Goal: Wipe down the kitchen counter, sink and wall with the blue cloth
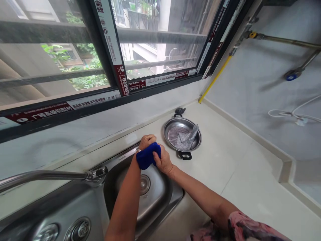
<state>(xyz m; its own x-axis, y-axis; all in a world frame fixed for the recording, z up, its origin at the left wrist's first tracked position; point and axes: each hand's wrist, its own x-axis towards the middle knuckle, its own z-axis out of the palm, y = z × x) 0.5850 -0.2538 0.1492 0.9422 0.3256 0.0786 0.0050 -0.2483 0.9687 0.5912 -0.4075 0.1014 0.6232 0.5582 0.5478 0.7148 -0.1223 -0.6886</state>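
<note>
A deep blue cloth (145, 157) lies over the wrist and lower back of my left hand (147, 141), above the far end of the sink's small basin (155, 194). My left hand is closed, its fingers curled, and whatever they may hold is hidden. My right hand (164, 160) grips the cloth from the right, thumb on top. A bracelet or watch band (138, 150) shows at my left wrist beside the cloth. Just beyond my hands, a steel pan (167, 137) with black handles stands on the counter, holding a crumpled grey mesh cloth (185, 140).
A steel faucet (50, 174) reaches over the larger basin (100, 214) at left. Behind the pan lies a small dark bundle (180, 110). The pale counter (238, 164) runs right, toward a yellow pipe (215, 78) at the wall corner. A dark-framed window (160, 83) borders the back.
</note>
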